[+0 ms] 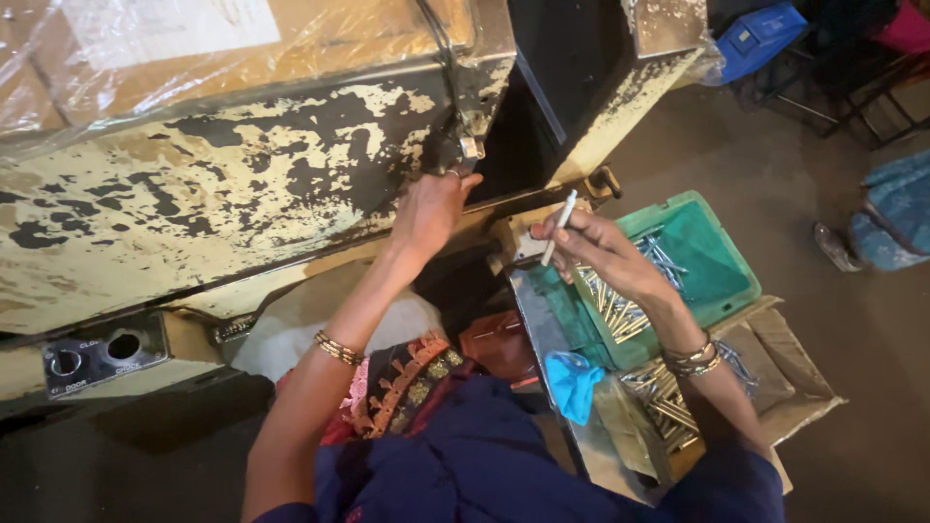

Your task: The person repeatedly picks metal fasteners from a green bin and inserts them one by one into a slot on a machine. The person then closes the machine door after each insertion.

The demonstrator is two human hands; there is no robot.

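My left hand (pixel 431 208) reaches up to the lower edge of a worn machine (pixel 242 184) with flaking cream paint, fingers curled against it beside a small metal latch (pixel 472 145). Whether it grips anything I cannot tell. My right hand (pixel 601 254) pinches a thin white rod (pixel 559 227), tilted upward, over a green plastic tray (pixel 717 261) of several brass-coloured metal pins (pixel 620 312). Bangles sit on both wrists.
A cardboard box (pixel 775 373) under the tray holds more pins. A blue cloth (pixel 572 383) lies on a metal chute (pixel 542 329). Control knobs (pixel 92 356) sit low on the left. Another person's legs (pixel 886 223) and a blue crate (pixel 760 37) are far right.
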